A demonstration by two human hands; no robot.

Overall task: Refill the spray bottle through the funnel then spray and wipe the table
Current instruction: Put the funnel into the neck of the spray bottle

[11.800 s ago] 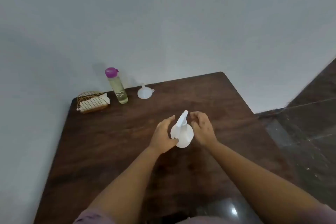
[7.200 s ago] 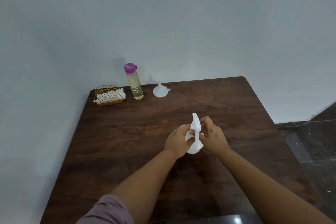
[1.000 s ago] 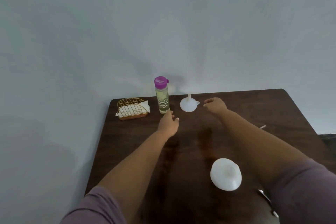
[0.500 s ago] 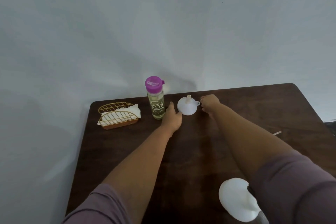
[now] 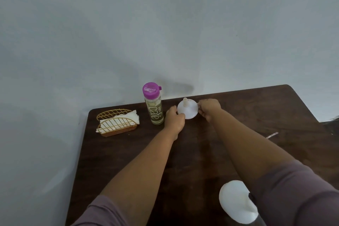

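On the dark wooden tabletop (image 5: 113, 154), at about ten o'clock from me, a gold wire holder (image 5: 117, 124) carries white napkins (image 5: 128, 115). Just to its right stands a clear bottle (image 5: 153, 103) of pale liquid with a purple cap. My left hand (image 5: 174, 120) reaches to the left edge of the white funnel (image 5: 187, 109), fingertips touching its rim, fingers loosely curved. The funnel sits wide end down, spout up, at twelve o'clock near the wall. My right hand (image 5: 209, 108) meets its right side, fingers curled at the small tab on the rim; whether they pinch it I cannot tell. At about five o'clock, close to me, the white spray bottle (image 5: 236, 202) stands partly behind my right sleeve (image 5: 297, 194). A thin pale strip (image 5: 272, 135) lies at two o'clock.
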